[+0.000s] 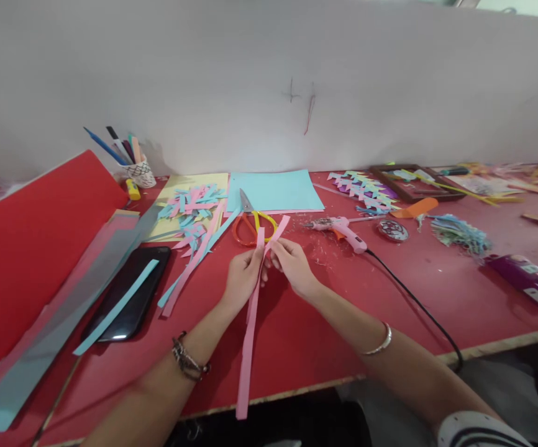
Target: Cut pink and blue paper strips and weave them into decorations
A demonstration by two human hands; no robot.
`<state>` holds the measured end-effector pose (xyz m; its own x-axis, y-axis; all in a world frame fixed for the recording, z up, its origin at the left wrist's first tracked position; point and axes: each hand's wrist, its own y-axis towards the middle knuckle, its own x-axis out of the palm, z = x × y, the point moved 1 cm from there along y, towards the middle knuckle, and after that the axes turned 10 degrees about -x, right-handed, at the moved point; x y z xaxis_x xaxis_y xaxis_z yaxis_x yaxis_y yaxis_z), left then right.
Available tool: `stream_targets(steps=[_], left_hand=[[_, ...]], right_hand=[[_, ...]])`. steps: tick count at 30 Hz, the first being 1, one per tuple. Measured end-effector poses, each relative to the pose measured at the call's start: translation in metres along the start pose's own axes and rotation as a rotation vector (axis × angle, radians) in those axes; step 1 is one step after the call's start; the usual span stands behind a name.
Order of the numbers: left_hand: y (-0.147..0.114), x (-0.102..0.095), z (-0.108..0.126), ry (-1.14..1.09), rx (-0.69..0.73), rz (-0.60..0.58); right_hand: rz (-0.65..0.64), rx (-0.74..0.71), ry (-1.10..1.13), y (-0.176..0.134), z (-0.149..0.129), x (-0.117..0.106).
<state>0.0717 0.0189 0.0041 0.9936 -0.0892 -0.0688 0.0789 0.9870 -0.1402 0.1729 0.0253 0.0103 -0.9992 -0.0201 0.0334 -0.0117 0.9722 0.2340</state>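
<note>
Over the middle of the red table, my left hand (242,277) pinches a long pink paper strip (249,347) whose lower end hangs toward the table's front edge. My right hand (296,267) is closed on a pink strip end (278,230) that slants up to the right. The two pink ends cross in a V between my fingers; whether they are one strip or two I cannot tell. Just behind my hands lie scissors (256,225) with red and yellow handles. Left of them rest a blue strip and a pink strip (189,273), side by side.
A pile of pink and blue paper cuttings (192,208) sits on yellow sheets, beside blue sheets (276,191). A black phone (127,298) lies left under a blue strip. At right are a pink glue gun (338,230) with its black cord, a round tin (392,231) and a purple packet (527,279).
</note>
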Motion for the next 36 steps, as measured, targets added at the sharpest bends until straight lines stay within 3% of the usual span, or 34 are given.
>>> stream_targets(steps=[4, 11, 18, 25, 32, 36], left_hand=[[-0.0012, -0.0009, 0.0, 0.011, 0.026, 0.021], [-0.0005, -0.0021, 0.0006, -0.013, -0.007, 0.084], [-0.0011, -0.0017, 0.003, 0.013, -0.058, -0.012], [-0.0037, -0.0043, 0.0031, 0.077, 0.04, 0.045], [-0.0071, -0.0034, 0.0077, 0.061, 0.052, 0.117], [-0.0071, -0.0033, 0.0096, 0.043, 0.007, 0.071]], right_hand=[[-0.087, -0.019, -0.024, -0.0004, -0.0027, 0.0017], [-0.101, 0.043, 0.012, -0.0019, -0.0012, 0.0029], [0.031, 0.002, -0.015, -0.0004, -0.002, -0.0011], [-0.143, -0.009, 0.007, -0.0012, -0.0047, 0.0023], [-0.138, 0.044, 0.032, -0.003, -0.0011, 0.0036], [-0.076, 0.054, 0.056, -0.0028, -0.0006, 0.0028]])
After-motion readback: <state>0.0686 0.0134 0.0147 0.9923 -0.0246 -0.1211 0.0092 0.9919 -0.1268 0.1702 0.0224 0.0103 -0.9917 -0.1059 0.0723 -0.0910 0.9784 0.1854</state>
